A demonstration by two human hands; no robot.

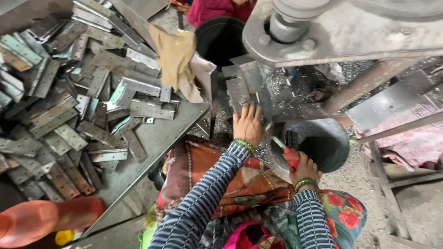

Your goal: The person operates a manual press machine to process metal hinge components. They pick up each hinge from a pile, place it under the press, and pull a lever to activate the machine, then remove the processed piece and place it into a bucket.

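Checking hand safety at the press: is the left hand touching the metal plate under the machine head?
Touching: the head view shows the left hand with fingertips resting on the metal plate, no gap visible.

press frame [341,32] overhead, hinge pile [69,101] left, black bowl [323,143] right, narrow gap between

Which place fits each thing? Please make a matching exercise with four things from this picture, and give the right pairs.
Things:
1. left hand
2. right hand
3. tan cloth
4. orange bottle

Places:
A. bottom left corner, lying on its side
B. on the metal plates under the press
C. draped over the pile of hinge plates
D. low, beside the dark round bowl, holding a metal piece

Pairs: 1-B, 2-D, 3-C, 4-A
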